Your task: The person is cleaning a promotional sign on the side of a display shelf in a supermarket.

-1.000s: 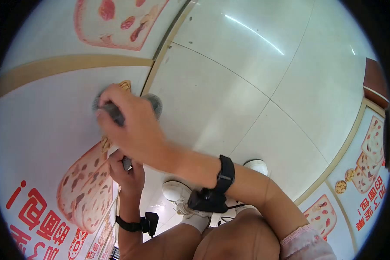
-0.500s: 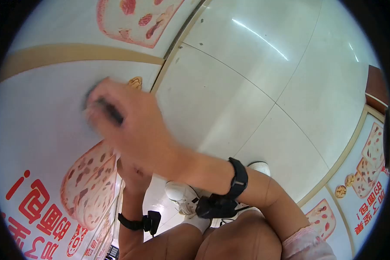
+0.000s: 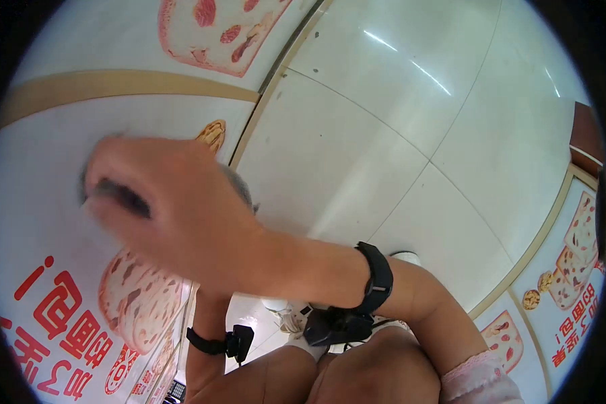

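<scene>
Crossing above the left forearm [image 3: 210, 315], the right hand [image 3: 165, 205] curls, grip clamped around a dark object [image 3: 132, 200].

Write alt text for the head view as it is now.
The blurred right hand grips a dark grey object over a white panel printed with bread slices and red lettering. The left hand is hidden behind the right arm, its black wrist strap showing below. Beyond lies a glossy pale tiled floor.

Shop, probably, bread pictures [image 3: 141, 303], tiled floor [image 3: 357, 135]
</scene>
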The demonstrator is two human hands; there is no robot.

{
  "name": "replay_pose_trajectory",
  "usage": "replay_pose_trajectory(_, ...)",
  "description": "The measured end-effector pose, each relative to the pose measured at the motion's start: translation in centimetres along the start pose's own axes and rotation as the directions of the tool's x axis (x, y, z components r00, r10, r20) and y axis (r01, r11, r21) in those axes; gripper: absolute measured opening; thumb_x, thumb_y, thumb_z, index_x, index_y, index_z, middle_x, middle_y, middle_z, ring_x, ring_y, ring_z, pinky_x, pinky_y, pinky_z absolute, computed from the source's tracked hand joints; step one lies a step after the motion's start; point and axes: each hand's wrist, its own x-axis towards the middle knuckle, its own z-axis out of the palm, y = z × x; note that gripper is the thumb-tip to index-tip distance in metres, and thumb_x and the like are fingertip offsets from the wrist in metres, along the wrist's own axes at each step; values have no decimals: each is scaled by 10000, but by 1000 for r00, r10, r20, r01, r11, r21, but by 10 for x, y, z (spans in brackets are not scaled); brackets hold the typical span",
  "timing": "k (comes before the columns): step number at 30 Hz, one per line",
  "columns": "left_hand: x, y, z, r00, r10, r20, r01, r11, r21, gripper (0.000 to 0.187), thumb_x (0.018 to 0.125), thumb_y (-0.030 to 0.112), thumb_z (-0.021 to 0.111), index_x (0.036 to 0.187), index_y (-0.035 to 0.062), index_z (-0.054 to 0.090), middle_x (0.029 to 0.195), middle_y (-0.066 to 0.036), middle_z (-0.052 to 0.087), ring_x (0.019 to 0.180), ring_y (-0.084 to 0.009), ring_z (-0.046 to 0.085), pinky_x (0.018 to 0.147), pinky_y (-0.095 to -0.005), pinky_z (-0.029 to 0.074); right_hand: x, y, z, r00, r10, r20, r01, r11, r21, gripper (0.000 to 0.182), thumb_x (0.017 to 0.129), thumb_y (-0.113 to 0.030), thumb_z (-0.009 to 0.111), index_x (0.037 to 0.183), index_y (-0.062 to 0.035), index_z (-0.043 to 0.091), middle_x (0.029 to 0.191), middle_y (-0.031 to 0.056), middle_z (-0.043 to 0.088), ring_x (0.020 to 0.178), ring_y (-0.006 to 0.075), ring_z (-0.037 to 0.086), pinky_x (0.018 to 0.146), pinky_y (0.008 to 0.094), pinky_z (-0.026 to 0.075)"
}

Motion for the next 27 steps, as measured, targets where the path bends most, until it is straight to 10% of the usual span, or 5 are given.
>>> replay_pose_trajectory(8,-11,7,5,999,30,34,-28,998,-49,215,826,123,706,938,49,539,786,-116,635,621,-274,608,579,-351,476,4,53,-35,951,89,-298,-172,948,-268,115,893,-120,583,913,-17,535,655,39,538,597,91,486,548,274,419)
replay_pose_trajectory(13,-20,-9,3,978,205,32,-208,963,173,440,799,128,739,1174,10,540,1025,-143,639,850,-219,656,734,-336,518,-4,-17,20,991,-119,-67,117,992,-39,110,844,-37,552,905,-8,465,850,204,483,832,375,507,732,460,403)
replay_pose_trajectory(16,-14,22,-14,740,-643,196,625,552,-552,440,821,149,721,1191,13,525,999,-135,624,829,-204,647,718,-324,511,-7,-27,29,986,-165,-23,165,986,10,135,826,-19,561,912,-18,456,894,187,455,859,365,471,748,451,390)
replay_pose_trajectory(20,-10,16,-9,976,-215,40,218,959,-180,413,827,152,717,1166,15,526,970,-131,623,799,-205,641,698,-321,505,-9,-20,23,987,-162,22,162,987,-1,162,810,1,568,921,-20,452,896,168,453,848,347,455,744,434,385)
replay_pose_trajectory(27,-3,7,-1,999,44,10,-44,999,-22,366,838,157,710,1122,17,527,920,-123,620,746,-207,630,664,-317,496,-9,-14,22,984,-180,15,180,984,0,162,803,7,571,913,-18,454,889,162,451,845,340,450,744,429,384)
